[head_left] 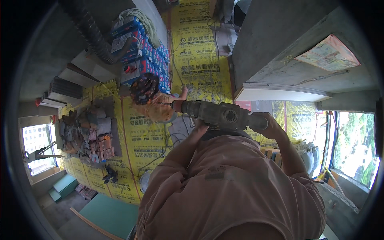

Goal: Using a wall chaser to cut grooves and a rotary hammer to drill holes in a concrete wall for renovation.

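Observation:
Level across my front lies a large grey, dust-covered rotary hammer drill (226,115). Its reddish-brown chuck collar (177,105) and thin drill bit point left. At the rear end, my right hand (273,125) is closed round the handle. My left hand (198,130) grips the drill from below near its front; its fingers are mostly hidden behind the tool. The bit's tip overlaps another person (158,106) in a dark patterned cap and orange clothing, low down beyond the drill. How far the tip is from that person, I cannot tell.
Yellow protective sheeting (200,52) covers the floor, with cables across it. Stacked blue boxes (148,60) stand beyond the other person. A heap of scraps and bags (86,130) lies left, near green boards (106,216). A grey duct (94,36) hangs upper left; windows (356,144) are right.

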Demonstrator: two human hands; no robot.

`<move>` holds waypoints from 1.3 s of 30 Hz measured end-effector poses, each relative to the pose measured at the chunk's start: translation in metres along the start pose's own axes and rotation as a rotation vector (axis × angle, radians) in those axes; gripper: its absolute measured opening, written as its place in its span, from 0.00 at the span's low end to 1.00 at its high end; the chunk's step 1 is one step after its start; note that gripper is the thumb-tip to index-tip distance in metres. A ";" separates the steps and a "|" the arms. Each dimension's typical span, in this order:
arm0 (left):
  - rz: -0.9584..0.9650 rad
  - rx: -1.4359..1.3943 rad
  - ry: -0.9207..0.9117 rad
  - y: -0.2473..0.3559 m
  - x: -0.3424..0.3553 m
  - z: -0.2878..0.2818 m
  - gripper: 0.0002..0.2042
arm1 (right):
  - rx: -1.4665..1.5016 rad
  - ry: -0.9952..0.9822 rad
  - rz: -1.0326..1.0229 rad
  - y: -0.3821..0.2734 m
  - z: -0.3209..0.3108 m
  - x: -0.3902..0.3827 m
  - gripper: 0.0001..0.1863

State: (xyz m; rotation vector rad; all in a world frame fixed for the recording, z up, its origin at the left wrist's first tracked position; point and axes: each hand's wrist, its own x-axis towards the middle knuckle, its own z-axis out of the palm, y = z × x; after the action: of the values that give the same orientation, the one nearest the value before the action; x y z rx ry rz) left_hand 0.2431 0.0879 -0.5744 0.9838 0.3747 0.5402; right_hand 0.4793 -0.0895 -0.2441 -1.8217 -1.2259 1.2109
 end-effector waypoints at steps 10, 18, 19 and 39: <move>-0.160 -0.320 0.159 0.018 -0.005 0.019 0.16 | -0.083 0.037 -0.107 0.013 0.005 0.001 0.30; -0.101 -0.516 0.094 -0.007 -0.001 -0.005 0.17 | -0.022 0.167 -0.160 -0.009 0.014 0.003 0.21; -0.035 -0.418 0.026 -0.011 0.001 -0.005 0.18 | -0.028 0.190 -0.162 -0.008 0.014 0.002 0.21; -0.150 -0.138 0.084 0.012 -0.007 0.016 0.20 | -0.056 0.069 -0.195 0.007 0.009 0.004 0.27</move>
State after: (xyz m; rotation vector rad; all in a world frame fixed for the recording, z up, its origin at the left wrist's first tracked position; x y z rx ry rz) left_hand 0.2430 0.0776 -0.5557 0.7944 0.4764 0.4656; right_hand 0.4741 -0.0884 -0.2546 -1.7227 -1.3746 1.0069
